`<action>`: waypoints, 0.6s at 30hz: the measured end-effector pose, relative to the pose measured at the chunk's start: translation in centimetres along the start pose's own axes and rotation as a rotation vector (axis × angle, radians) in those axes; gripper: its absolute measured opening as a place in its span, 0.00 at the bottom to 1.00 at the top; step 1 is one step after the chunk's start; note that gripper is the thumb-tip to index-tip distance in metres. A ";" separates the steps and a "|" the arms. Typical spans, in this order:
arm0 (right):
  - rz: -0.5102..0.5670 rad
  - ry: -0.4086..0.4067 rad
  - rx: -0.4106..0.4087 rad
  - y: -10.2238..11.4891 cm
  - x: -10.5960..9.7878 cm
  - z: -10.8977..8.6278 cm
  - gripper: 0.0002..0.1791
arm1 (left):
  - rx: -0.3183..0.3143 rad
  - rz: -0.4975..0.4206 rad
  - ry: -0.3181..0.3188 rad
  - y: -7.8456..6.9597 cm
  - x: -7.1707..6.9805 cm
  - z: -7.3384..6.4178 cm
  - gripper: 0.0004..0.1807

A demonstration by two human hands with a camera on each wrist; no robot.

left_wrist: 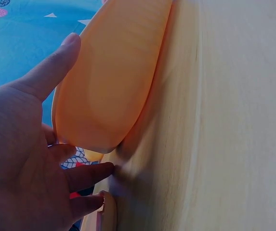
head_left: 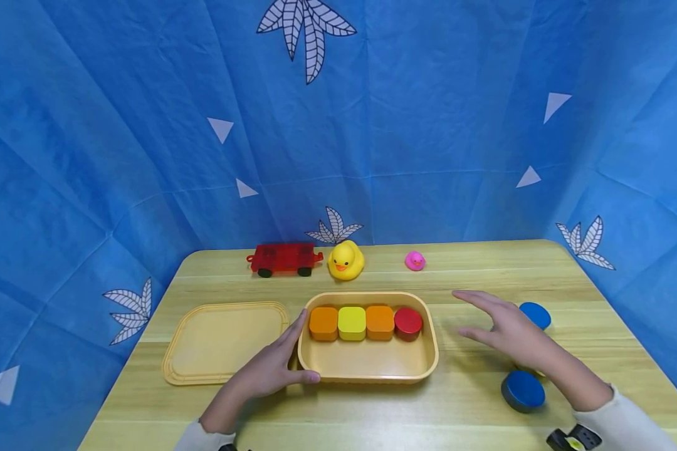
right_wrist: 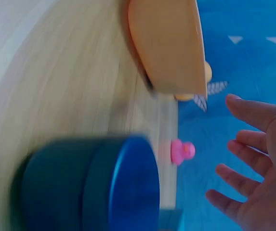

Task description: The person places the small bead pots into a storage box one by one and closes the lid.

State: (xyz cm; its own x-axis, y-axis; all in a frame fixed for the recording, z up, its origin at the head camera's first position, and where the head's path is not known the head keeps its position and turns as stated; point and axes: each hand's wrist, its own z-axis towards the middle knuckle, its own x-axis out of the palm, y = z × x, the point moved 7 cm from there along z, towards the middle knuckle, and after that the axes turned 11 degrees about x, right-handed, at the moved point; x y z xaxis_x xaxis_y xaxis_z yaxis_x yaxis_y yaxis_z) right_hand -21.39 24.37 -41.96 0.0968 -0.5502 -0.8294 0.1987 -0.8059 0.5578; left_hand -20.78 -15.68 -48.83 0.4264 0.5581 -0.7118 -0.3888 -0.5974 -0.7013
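A tan rectangular box (head_left: pixel 372 369) sits mid-table. Along its back side stand two orange blocks (head_left: pixel 323 324), (head_left: pixel 380 322), a yellow block (head_left: pixel 352 323) and a red round block (head_left: pixel 409 323). My left hand (head_left: pixel 273 363) rests at the box's left end, thumb near the front corner, fingers extended along the side. In the left wrist view, the thumb touches the rim and the other fingers are spread. My right hand (head_left: pixel 510 326) hovers right of the box, fingers extended, holding nothing. Two blue cylinders (head_left: pixel 535 315), (head_left: pixel 523 391) stand near it; something yellowish is mostly hidden under the wrist.
A flat tan lid (head_left: pixel 225 341) lies left of the box. Along the back edge are a red wheeled toy wagon (head_left: pixel 284 258), a yellow rubber duck (head_left: pixel 346 260) and a small pink duck (head_left: pixel 415 260). Blue patterned cloth (head_left: pixel 429 125) hangs behind the table.
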 end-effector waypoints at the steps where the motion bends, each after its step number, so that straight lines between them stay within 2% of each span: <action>1: -0.005 -0.001 0.006 -0.4 -0.3 -0.2 0.37 | 0.002 0.000 0.001 0.0 0.0 0.0 0.66; 8: 0.037 0.029 0.053 -3.5 -2.2 -1.0 0.37 | 0.011 -0.007 0.003 -0.2 -0.1 0.0 0.66; 18: 0.055 0.079 0.078 -7.9 -3.9 -1.6 0.37 | 0.018 -0.006 0.000 -0.1 0.0 -0.1 0.67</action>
State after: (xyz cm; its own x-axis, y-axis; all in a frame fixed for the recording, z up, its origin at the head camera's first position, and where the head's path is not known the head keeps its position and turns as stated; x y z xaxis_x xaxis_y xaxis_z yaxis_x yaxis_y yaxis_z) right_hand -21.81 33.20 -43.19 0.1826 -0.5771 -0.7960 0.1152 -0.7914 0.6003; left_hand -20.70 -15.68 -48.74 0.4291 0.5613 -0.7076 -0.4008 -0.5838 -0.7061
